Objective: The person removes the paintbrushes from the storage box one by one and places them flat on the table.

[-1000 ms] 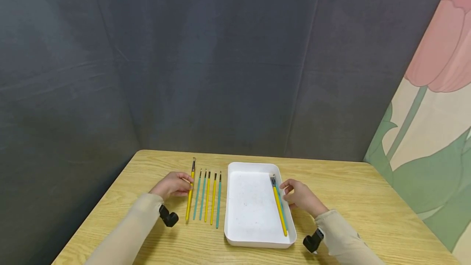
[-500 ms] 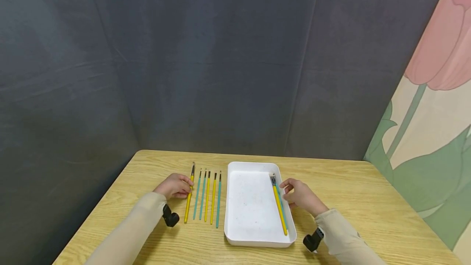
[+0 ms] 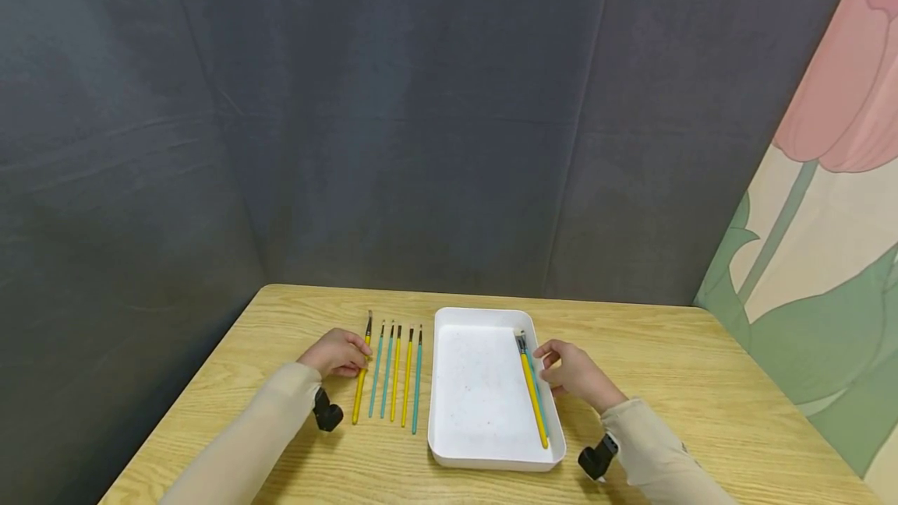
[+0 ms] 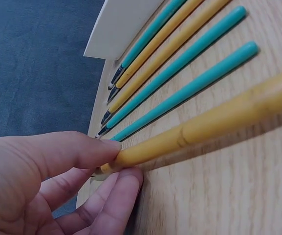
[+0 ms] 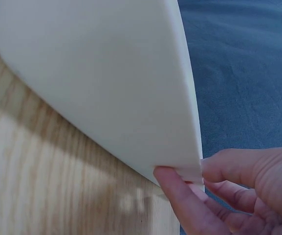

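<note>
My left hand (image 3: 337, 353) pinches a thick yellow paintbrush (image 3: 358, 392) between thumb and fingers; in the left wrist view its rounded handle (image 4: 204, 125) points towards the camera. It lies at the left end of a row of several thinner paintbrushes with teal and yellow handles (image 4: 180, 66), bristles at the far end. On the right, my right hand (image 3: 575, 376) grips the long side of a white tray (image 3: 466, 396); the right wrist view has a fingertip on its outer wall (image 5: 106, 83). Inside the tray, a yellow paintbrush (image 3: 531, 392) and a partly covered teal one lie along that side.
The wooden table (image 3: 652, 396) runs back to a dark grey curtain (image 3: 421, 139). A wall with a painted tulip (image 3: 828, 92) stands at the right. A small black camera (image 3: 327, 411) sits on the left wrist, another (image 3: 598, 460) on the right.
My left hand has shifted slightly to the right, and the thick yellow paintbrush has slid a little nearer, its bristle end now lower in view. The right hand and tray have stayed put.
</note>
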`<state>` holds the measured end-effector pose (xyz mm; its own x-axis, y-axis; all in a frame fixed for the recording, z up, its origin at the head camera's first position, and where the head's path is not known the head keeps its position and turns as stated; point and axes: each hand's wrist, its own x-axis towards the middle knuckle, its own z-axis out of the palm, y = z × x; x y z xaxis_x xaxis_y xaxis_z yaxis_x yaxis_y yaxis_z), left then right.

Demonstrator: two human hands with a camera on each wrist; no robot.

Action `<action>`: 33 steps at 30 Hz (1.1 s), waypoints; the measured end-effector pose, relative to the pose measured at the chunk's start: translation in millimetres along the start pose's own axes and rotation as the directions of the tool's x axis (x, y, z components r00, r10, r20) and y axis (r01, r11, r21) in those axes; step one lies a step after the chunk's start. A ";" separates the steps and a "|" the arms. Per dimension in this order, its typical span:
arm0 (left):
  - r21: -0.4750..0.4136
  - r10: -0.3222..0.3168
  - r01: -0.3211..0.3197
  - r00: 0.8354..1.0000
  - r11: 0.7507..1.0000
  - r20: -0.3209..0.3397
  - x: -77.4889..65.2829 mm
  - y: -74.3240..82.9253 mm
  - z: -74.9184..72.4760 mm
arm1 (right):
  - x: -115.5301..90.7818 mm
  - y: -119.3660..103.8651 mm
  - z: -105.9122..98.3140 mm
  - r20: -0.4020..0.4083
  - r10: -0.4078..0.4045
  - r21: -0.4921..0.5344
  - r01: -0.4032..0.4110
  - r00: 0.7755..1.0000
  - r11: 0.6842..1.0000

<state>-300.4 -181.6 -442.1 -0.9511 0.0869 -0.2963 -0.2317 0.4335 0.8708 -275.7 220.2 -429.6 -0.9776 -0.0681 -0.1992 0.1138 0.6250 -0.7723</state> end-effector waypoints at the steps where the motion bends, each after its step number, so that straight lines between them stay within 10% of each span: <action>1: 0.002 -0.001 0.001 1.000 1.000 0.001 0.0 0.1 0.3 | 0.1 0.1 -0.1 0.001 -0.005 -0.002 0.005 1.000 1.000; 33: 0.066 0.002 0.000 1.000 0.998 -0.031 0.6 0.9 5.0 | 1.7 -0.4 0.6 -0.001 0.013 -0.002 -0.013 1.000 1.000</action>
<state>-300.2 -176.7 -443.5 -0.9575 0.0601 -0.2822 -0.2176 0.4920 0.8430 -277.3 219.4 -430.0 -0.9763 -0.0592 -0.2082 0.1258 0.6275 -0.7684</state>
